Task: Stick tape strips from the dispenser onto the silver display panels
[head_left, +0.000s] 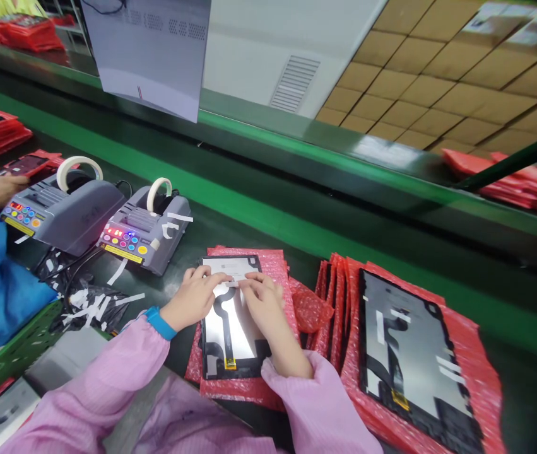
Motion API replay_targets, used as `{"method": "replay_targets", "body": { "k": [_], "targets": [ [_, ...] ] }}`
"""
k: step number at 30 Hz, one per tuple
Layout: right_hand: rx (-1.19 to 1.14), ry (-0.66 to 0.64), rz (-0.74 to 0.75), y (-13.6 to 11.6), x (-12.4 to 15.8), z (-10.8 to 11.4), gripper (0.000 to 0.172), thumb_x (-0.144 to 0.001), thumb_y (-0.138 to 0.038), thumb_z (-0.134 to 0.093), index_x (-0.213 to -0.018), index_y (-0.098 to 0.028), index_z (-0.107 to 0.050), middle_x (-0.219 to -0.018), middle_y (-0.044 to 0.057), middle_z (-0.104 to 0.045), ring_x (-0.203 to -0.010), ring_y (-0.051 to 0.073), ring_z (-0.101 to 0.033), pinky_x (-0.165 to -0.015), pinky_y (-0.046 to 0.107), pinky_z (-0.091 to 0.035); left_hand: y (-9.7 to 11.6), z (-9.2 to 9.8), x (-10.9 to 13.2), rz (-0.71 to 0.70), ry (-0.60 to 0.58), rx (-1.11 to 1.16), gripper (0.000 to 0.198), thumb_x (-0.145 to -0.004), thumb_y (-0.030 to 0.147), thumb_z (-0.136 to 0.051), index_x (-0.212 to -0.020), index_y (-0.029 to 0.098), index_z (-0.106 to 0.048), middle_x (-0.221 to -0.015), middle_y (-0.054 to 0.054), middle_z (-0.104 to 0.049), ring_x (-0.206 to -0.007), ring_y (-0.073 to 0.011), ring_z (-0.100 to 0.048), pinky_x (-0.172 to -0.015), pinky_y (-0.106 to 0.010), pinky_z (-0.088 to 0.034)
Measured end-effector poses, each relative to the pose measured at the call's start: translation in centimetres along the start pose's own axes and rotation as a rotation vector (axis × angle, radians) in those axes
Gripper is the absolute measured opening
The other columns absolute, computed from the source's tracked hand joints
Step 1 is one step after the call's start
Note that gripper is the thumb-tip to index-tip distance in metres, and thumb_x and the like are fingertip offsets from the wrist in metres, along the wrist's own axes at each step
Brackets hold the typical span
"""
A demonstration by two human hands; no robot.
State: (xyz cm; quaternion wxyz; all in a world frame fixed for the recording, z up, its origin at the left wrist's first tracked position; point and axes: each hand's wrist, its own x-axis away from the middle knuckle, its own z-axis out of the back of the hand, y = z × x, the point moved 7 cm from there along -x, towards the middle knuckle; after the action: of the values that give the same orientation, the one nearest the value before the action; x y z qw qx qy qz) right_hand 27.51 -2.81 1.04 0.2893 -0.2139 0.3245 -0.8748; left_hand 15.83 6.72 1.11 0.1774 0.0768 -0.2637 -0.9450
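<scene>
A flat screen panel (244,315) with a black flex cable (227,325) lies on red bubble wrap (275,261). Over its upper part, my left hand (195,297) and my right hand (265,302) meet at a small whitish strip of tape (231,284). The fingertips of both hands pinch or press this strip from either side. A blue band circles my left wrist. My right forearm covers part of the panel's right edge.
Two grey tape dispensers (147,230) (67,205) stand at the left, beside a co-worker's hands (0,189) and blue sleeve. Another panel (410,353) with tape strips rests on red bubble bags at the right. A green crate (10,359) is at lower left.
</scene>
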Motion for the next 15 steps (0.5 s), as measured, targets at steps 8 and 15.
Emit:
{"method": "replay_targets", "body": {
  "k": [8,15],
  "targets": [
    [0.032,0.052,0.045,0.16,0.12,-0.09,0.030,-0.081,-0.033,-0.047,-0.080,-0.023,-0.075,-0.121,0.007,-0.060,-0.113,0.036,-0.043,-0.091,0.053,-0.032,0.10,0.11,-0.22,-0.076,0.004,-0.071,0.048,-0.090,0.005,-0.036,-0.129,0.023,-0.057,-0.117,-0.007,-0.067,-0.108,-0.0240,-0.048,-0.089,-0.040,-0.033],
    [0.069,0.071,0.094,0.64,-0.18,-0.39,0.029,-0.083,-0.033,-0.048,-0.080,-0.023,-0.074,-0.119,0.008,-0.060,-0.110,0.035,-0.046,-0.088,0.052,-0.034,0.33,-0.01,-0.17,-0.163,0.018,-0.149,0.038,-0.096,0.014,-0.040,-0.123,0.029,-0.062,-0.129,0.000,-0.065,-0.106,-0.0228,-0.048,-0.086,-0.037,-0.031]
  ]
}}
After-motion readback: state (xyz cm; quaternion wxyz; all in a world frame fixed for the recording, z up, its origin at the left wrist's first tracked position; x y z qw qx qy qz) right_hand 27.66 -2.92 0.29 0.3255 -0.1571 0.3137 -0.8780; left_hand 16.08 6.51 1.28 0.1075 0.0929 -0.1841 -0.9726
